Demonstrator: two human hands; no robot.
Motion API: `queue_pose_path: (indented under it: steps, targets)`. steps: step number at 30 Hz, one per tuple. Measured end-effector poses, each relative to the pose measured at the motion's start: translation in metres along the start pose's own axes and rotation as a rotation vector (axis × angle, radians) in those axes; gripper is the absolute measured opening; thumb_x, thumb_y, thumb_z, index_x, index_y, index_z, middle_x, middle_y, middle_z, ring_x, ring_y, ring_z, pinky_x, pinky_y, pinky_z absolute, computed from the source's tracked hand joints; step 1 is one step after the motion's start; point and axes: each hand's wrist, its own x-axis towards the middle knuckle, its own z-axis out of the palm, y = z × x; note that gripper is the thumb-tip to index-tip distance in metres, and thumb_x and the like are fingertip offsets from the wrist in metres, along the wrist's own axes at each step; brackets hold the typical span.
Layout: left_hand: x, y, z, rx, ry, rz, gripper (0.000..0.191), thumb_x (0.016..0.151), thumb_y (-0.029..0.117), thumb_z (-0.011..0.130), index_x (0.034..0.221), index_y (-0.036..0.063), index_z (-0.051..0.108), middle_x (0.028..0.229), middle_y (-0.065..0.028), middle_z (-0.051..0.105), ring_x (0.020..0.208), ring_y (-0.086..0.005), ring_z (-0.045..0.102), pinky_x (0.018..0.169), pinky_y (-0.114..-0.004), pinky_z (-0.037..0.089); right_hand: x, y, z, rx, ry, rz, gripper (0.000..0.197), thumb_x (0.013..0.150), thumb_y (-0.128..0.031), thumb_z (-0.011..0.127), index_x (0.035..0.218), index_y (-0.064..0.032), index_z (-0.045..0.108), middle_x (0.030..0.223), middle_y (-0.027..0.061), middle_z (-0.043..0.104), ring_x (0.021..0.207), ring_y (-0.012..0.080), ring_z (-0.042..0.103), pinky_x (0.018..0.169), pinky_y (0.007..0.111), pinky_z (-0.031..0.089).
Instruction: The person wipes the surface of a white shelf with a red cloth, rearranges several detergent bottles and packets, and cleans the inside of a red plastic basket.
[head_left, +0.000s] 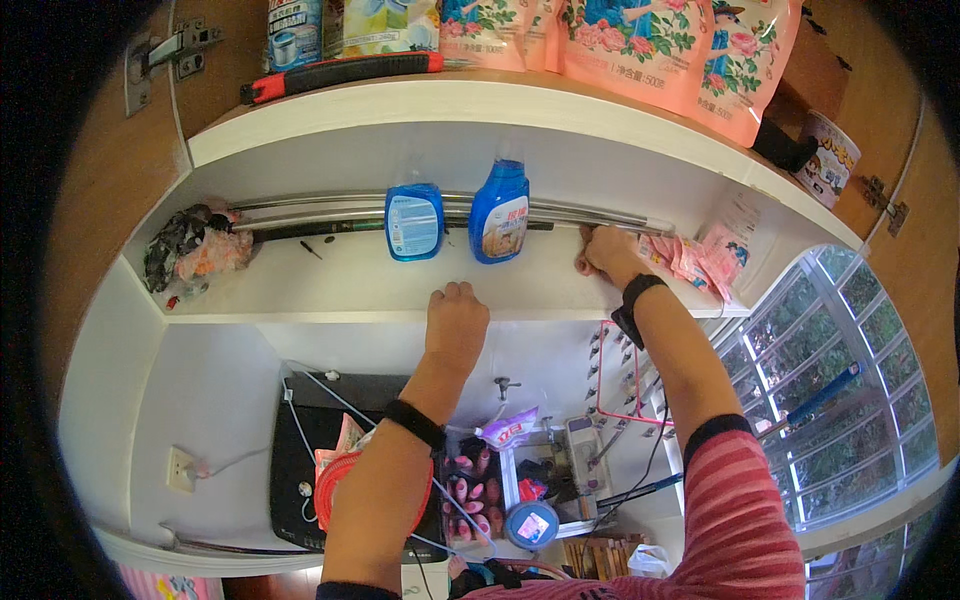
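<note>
My right hand (611, 251) is closed over a brownish cloth (584, 255) on the lower cabinet shelf (360, 289), beside the ends of several metal rods (555, 212). My left hand (457, 311) is at the shelf's front edge, fingers curled; whether it holds anything is hard to tell. Behind it stand two bottles of blue liquid, the left one (415, 225) with its back label showing and the right one (500, 221) with a picture label. Small pink packets (690, 262) lie right of my right hand.
Crumpled plastic bags (202, 247) fill the shelf's left end. Pink pouches (637, 45) and a red-and-black tool handle (345, 73) are on the upper shelf. Below are a red basket (326, 487), a pink clip hanger (637, 375) and a tap (505, 385). A barred window (832, 390) is at right.
</note>
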Motion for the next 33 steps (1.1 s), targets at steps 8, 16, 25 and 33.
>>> queue_pose_path:
  steps: [8, 16, 25, 33]
  targets:
    - [-0.005, -0.009, -0.001, 0.013, -0.007, -0.003, 0.007, 0.069, 0.009, 0.058, 0.067, 0.0086, 0.065, 0.079, -0.0038, 0.054, 0.081, -0.0194, 0.052, 0.068, -0.032, 0.042, -0.043, -0.017, 0.008, 0.423, 0.198, -0.607, 0.030, 0.073, -0.025, 0.049, 0.097, -0.0201, 0.066, 0.101, 0.0136, 0.062, 0.092, 0.0319, 0.060, 0.079, 0.038, 0.048]
    - [-0.005, -0.011, 0.005, -0.043, 0.021, 0.014, 0.007, 0.069, 0.010, 0.057, 0.067, 0.0082, 0.065, 0.080, -0.0043, 0.055, 0.082, -0.0196, 0.052, 0.069, -0.032, 0.042, -0.059, -0.051, 0.000, 0.287, 0.109, -0.394, 0.029, 0.076, -0.018, 0.047, 0.098, -0.0183, 0.066, 0.090, 0.0129, 0.065, 0.082, 0.0249, 0.063, 0.071, 0.034, 0.050]
    - [0.006, 0.001, 0.004, -0.114, -0.019, -0.003, 0.013, 0.069, 0.022, 0.065, 0.072, 0.0088, 0.064, 0.081, -0.0053, 0.056, 0.086, -0.0202, 0.055, 0.070, -0.034, 0.044, -0.045, 0.018, -0.009, 0.401, -0.313, 0.088, 0.030, 0.078, -0.021, 0.055, 0.107, -0.0171, 0.063, 0.086, 0.0077, 0.067, 0.068, 0.0172, 0.066, 0.062, 0.030, 0.052]
    - [-0.008, -0.024, 0.005, -0.209, 0.084, -0.049, 0.022, 0.067, 0.023, 0.069, 0.081, 0.0080, 0.061, 0.078, -0.0057, 0.058, 0.080, -0.0213, 0.058, 0.067, -0.034, 0.047, -0.102, -0.053, -0.004, 0.408, 0.169, -0.594, 0.030, 0.084, -0.029, 0.045, 0.108, -0.0234, 0.062, 0.118, -0.0014, 0.055, 0.100, 0.0223, 0.057, 0.085, 0.034, 0.046]
